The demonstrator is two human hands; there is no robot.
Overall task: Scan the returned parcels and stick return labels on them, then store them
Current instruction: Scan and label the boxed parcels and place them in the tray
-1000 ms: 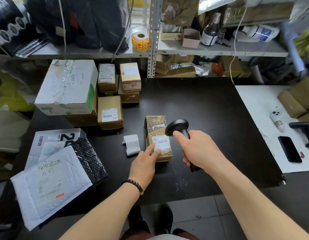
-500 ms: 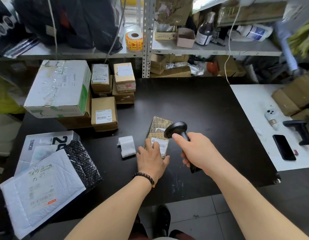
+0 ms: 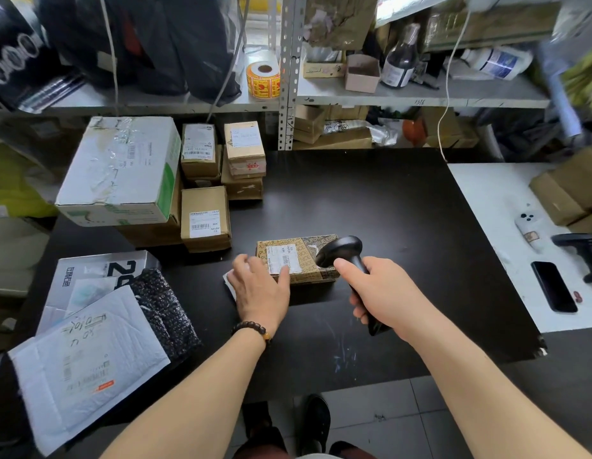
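left hand (image 3: 260,289) — flat, touching parcel (image 3: 313,260) | right hand (image 3: 384,293) — grips scanner (image 3: 340,250), parcel's 3 o'clock | desk (image 3: 387,200)

brown, black, white

the parcel (image 3: 309,260) is brown with pale lettering all over and a white label (image 3: 285,259). the scanner (image 3: 339,250) and table (image 3: 371,200) are black. the big box (image 3: 119,167) is white with green edging. the sticker roll (image 3: 263,81) is yellow with red marks.

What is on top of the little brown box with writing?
A white label with a barcode is stuck on the box. The left hand touches the label's near edge. The scanner in the right hand hides part of the box's right end.
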